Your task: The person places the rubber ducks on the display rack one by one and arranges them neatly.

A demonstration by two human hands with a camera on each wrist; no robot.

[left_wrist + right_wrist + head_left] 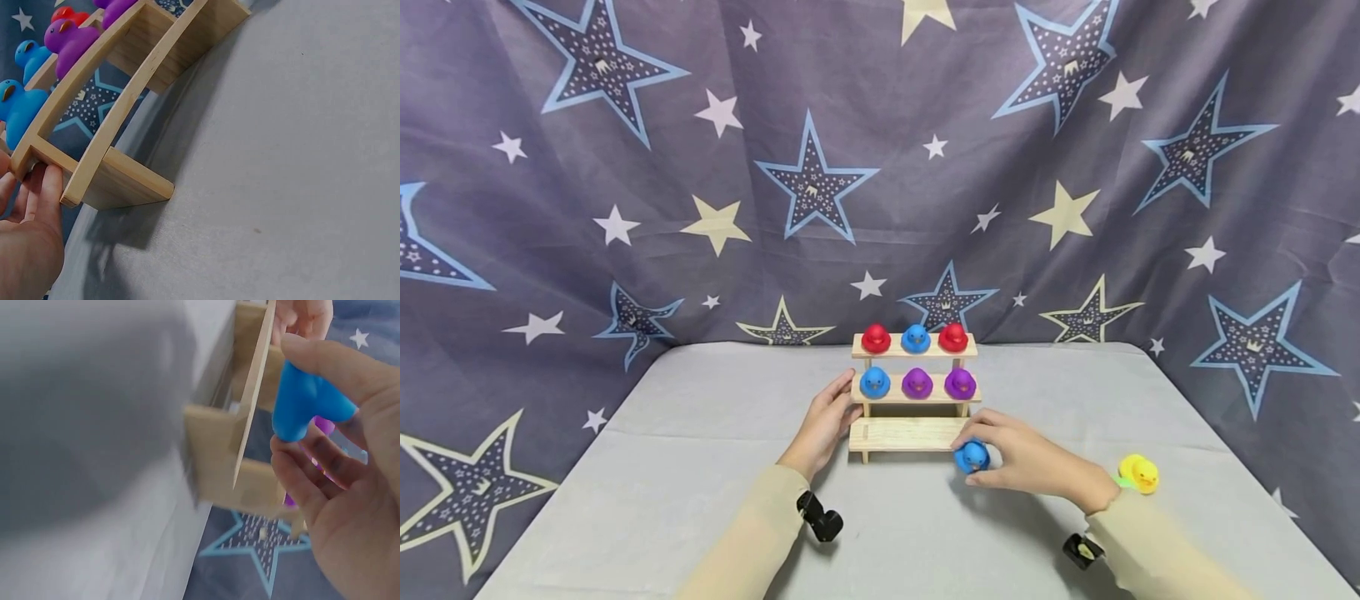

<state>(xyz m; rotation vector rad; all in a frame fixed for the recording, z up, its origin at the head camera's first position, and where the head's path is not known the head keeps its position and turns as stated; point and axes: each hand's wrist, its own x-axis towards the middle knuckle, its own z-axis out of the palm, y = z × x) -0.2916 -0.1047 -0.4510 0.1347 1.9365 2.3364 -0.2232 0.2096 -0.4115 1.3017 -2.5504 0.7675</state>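
Observation:
A three-tier wooden stand (pixel 910 433) stands on the table. My right hand (pixel 1026 458) pinches a blue rubber duck (pixel 973 457) between thumb and fingers, just off the right front end of the bottom tier. In the right wrist view the same blue duck (pixel 300 403) sits between thumb and fingertips. My left hand (pixel 823 423) grips the left end of the middle tier; its fingers (pixel 47 194) show beneath that board in the left wrist view. On the middle tier sit a blue duck (pixel 875 382) and two purple ducks (pixel 917 382). The bottom tier carries nothing.
Along the top tier are two red ducks (pixel 876 338) with a blue duck (pixel 916 338) between them. A yellow duck (pixel 1139 473) lies on the grey tabletop (pixel 700 467), right of my right wrist. A star-patterned curtain (pixel 820 67) hangs behind the table.

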